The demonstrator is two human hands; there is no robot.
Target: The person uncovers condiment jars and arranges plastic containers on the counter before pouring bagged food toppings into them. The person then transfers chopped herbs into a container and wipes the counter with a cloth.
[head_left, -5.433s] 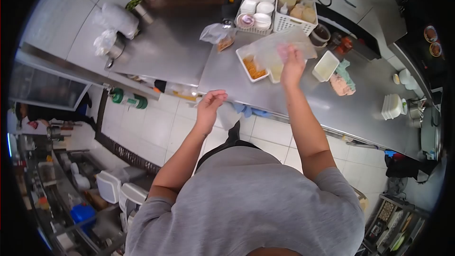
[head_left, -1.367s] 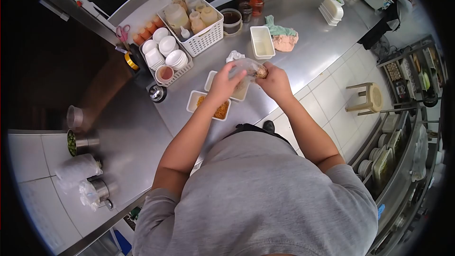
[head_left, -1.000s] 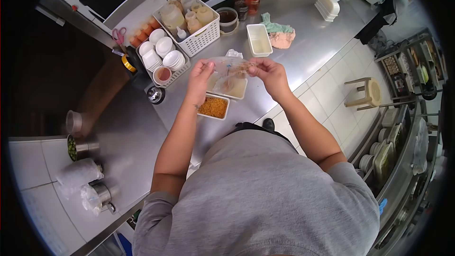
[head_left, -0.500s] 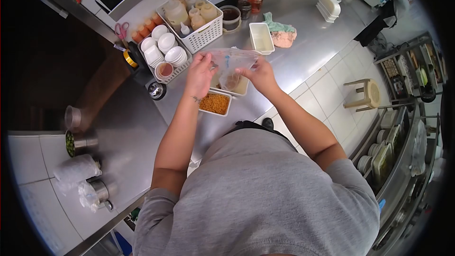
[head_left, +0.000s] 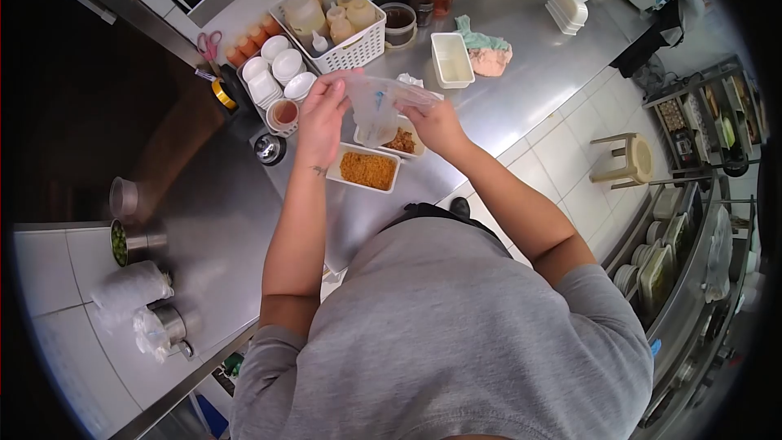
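Note:
Between my two hands hangs a clear plastic bag [head_left: 376, 110] with blue print, held over the trays. My left hand [head_left: 322, 114] grips its upper left edge with the fingertips. My right hand [head_left: 436, 124] pinches the right side, the thumb pressed against the plastic. Just below is a white tray of orange-brown rice [head_left: 366, 169]. Behind it stands a second white tray with reddish-brown food [head_left: 402, 141], partly covered by the bag and my right hand.
Farther back on the steel counter are an unfilled white tray [head_left: 453, 61], cloths [head_left: 487, 49] and a white basket of bottles [head_left: 358, 47]. Small white bowls [head_left: 277, 65] and a steel call bell [head_left: 270, 149] are at left. A stool [head_left: 631, 159] stands on the floor at right.
Both hands have shifted left with the bag, the left one farther, stretching it wider. More of the rice tray and the food in the second tray now shows.

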